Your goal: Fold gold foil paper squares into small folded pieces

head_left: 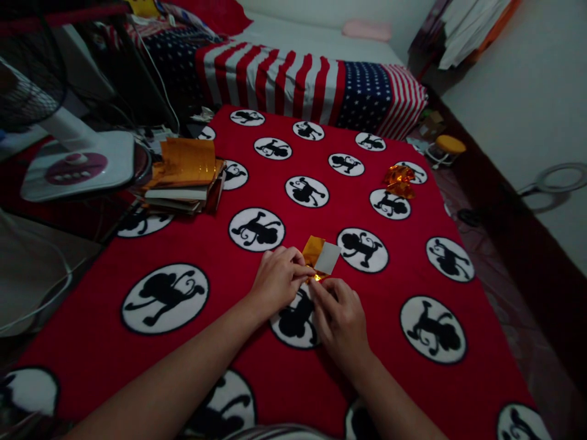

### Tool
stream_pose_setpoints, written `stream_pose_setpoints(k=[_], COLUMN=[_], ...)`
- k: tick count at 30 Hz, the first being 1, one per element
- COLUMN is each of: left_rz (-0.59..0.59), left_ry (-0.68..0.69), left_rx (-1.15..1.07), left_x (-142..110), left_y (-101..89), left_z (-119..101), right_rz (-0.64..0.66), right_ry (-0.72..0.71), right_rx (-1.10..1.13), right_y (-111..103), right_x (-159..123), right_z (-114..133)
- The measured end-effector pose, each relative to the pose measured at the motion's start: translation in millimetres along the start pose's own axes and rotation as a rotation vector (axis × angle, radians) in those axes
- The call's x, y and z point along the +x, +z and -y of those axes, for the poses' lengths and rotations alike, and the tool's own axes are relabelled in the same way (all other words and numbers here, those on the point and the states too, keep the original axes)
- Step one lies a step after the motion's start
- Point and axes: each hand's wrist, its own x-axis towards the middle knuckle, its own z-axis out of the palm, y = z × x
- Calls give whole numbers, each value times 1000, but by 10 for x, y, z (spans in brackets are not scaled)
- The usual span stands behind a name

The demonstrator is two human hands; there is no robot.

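A small piece of gold foil paper [313, 249] with a pale grey side showing lies partly folded on the red cloth in front of me. My left hand [279, 276] reaches its left edge, fingers closed together and the tips pressed on the foil. From the near side, my right hand [340, 313] is also closed, its thumb and forefinger pinching the shiny lower edge. Both sets of fingertips nearly meet at that edge. The fingers cover part of the fold.
The red cloth [192, 244] has round monkey prints. A stack of gold and white paper [186, 168] lies at the left, beside a white fan [82, 165]. Crumpled orange foil [398, 180] rests at the right. Beyond are a bed [284, 79] and a yellow-topped stool [450, 145].
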Motion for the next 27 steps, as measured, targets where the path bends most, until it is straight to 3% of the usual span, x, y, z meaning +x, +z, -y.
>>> stream_pose_setpoints(k=[6, 10, 12, 14, 17, 22, 24, 27], left_rz=[-16, -62, -88, -113, -129, -156, -212, -303], left_ry=[-7, -17, -33, -46, -54, -50, -61, -97], left_rx=[-25, -26, -37, -48, -70, -118, -144, -174], left_x=[-13, -31, -33, -31, -26, -33, -38, -38], left_y=[-8, 13, 29, 43, 63, 111, 134, 155], left_z=[-31, -63, -79, -89, -85, -40, -19, 7], right_rz=[-19, -311, -351, -242, 27, 197, 276, 387], right_ry=[-11, 90, 171, 235, 338, 355, 359, 400], right_rx=[136, 245, 213, 204, 149, -81, -23, 233], right_y=[-17, -54, -83, -110, -131, -136, -150, -194], right_x=[66, 329, 552, 795, 1110, 1384, 1414, 1375], right_z=[-19, -225, -329, -380, -348, -312, -376, -499])
